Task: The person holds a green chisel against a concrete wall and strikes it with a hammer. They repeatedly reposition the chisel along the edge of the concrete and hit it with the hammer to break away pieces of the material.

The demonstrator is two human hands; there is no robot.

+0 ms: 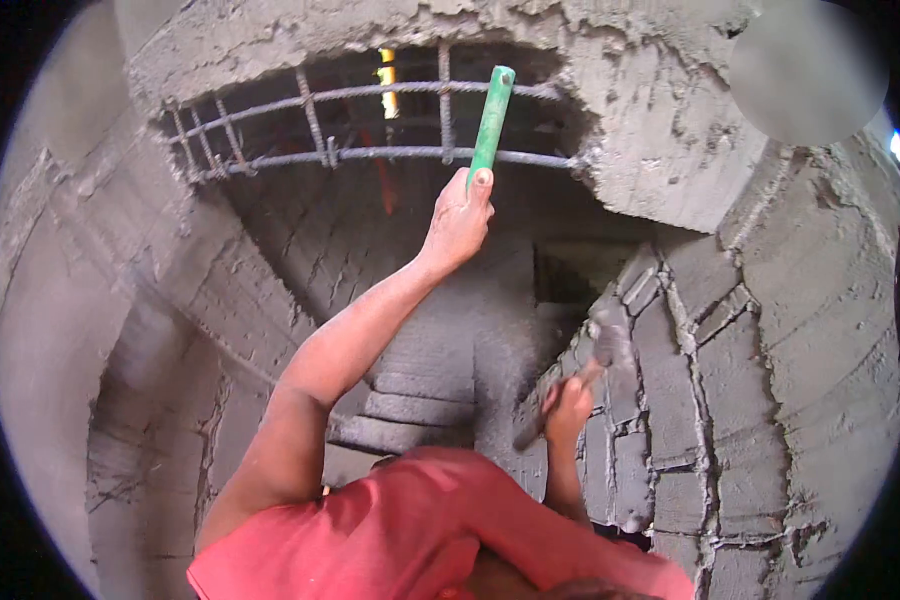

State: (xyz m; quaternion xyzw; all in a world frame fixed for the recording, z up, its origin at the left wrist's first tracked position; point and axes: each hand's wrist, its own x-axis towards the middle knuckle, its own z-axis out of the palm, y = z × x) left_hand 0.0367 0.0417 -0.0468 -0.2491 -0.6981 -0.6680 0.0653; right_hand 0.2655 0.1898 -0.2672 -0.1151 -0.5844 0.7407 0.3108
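My left hand point(458, 222) is closed round the lower end of a green rod-like handle point(492, 120), raised in front of the exposed steel bars point(370, 154). What lies beneath the palm is hidden. Lower and to the right, my right hand point(568, 408) grips the short handle of a tool with a blurred grey head point(613, 340), which looks like a hammer. That tool is close to the grey wall of blocks point(670, 400) with raised mortar joints. Whether its head touches the wall, I cannot tell.
Rough concrete point(660, 130) with a broken edge surrounds the bar grid overhead. Behind the bars hangs a yellow object point(388, 85). Grey steps point(420, 405) lie below, between walls. A dark rectangular recess point(580, 270) is at centre right.
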